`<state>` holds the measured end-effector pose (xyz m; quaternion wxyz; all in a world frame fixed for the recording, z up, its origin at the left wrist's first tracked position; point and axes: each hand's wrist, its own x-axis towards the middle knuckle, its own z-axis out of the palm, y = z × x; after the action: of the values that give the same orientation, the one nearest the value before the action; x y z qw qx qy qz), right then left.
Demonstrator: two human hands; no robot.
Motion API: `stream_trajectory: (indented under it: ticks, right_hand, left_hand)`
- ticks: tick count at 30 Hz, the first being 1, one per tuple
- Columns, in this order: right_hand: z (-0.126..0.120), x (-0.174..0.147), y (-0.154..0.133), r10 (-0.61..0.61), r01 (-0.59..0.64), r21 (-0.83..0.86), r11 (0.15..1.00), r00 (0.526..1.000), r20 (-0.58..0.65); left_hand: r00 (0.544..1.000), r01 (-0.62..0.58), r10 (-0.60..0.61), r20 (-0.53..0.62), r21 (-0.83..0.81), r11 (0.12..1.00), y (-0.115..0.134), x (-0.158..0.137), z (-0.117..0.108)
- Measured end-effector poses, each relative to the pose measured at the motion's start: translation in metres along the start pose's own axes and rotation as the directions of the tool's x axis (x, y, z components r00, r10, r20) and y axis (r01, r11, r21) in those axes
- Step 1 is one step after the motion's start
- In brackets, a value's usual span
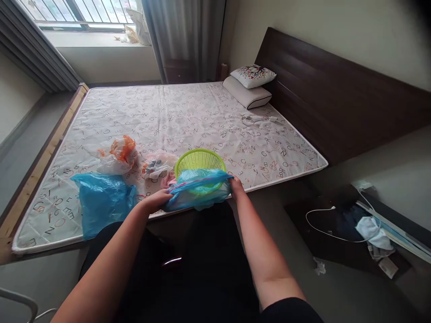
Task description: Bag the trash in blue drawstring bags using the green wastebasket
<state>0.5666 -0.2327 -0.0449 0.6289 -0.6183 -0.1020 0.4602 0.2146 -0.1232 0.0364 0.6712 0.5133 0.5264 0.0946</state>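
Note:
A thin blue plastic bag (198,196) with a pink stripe along its edge is stretched between my two hands at the near edge of the mattress. My left hand (158,199) is closed on its left end, and my right hand (236,185) pinches its right corner. Just behind it stands a yellow-green plastic basket (201,158), its lower front hidden by the bag. Crumpled bluish plastic shows inside the basket's near side. To the left lie a larger blue plastic bag (103,202), a white and orange plastic bag (119,154) and a clear bag (160,165).
The bare mattress (161,112) has a printed letter pattern. Two pillows (251,87) lie by the dark headboard (319,85), near a white cable (249,120). A low dark nightstand (303,224) at right holds a cable and a white cloth (373,233).

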Motion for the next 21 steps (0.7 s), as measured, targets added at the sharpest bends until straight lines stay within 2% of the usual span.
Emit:
stream_trajectory:
  ticks: [2,5,7,9,11,13,15,17,21]
  right_hand:
    - [0.005,0.015,-0.008,-0.048,0.046,-0.036,0.998,0.998,-0.030]
    - [0.020,0.038,-0.027,-0.131,0.127,-0.098,0.987,0.991,-0.036]
    - [0.033,0.052,-0.041,-0.177,0.178,-0.142,0.974,0.984,0.018]
    - [0.046,0.062,-0.054,-0.197,0.209,-0.184,0.961,0.977,0.081]
    - [0.056,0.071,-0.065,-0.188,0.212,-0.235,0.948,0.975,0.120]
    - [0.064,0.077,-0.075,-0.167,0.202,-0.302,0.932,0.976,0.136]
    - [0.070,0.080,-0.082,-0.138,0.186,-0.377,0.908,0.979,0.151]
    - [0.075,0.081,-0.086,-0.091,0.159,-0.439,0.884,0.981,0.172]
    - [0.087,0.072,-0.089,0.082,0.047,-0.512,0.858,0.970,0.228]
  left_hand:
    - [0.991,-0.050,0.073,-0.111,0.198,0.979,0.003,0.004,-0.005]
    - [0.903,-0.111,0.233,-0.360,0.330,0.938,0.020,0.022,-0.007]
    - [0.835,-0.177,0.356,-0.420,0.408,0.896,0.037,0.037,-0.003]
    - [0.786,-0.227,0.456,-0.416,0.492,0.840,0.054,0.053,0.002]
    - [0.794,-0.231,0.467,-0.389,0.519,0.823,0.069,0.067,0.006]
    - [0.827,-0.188,0.407,-0.389,0.490,0.851,0.079,0.079,0.007]
    - [0.836,-0.141,0.358,-0.417,0.467,0.873,0.085,0.089,0.003]
    - [0.843,-0.104,0.315,-0.437,0.441,0.891,0.085,0.095,-0.003]
    - [0.904,-0.052,0.190,-0.383,0.342,0.938,0.075,0.095,-0.012]
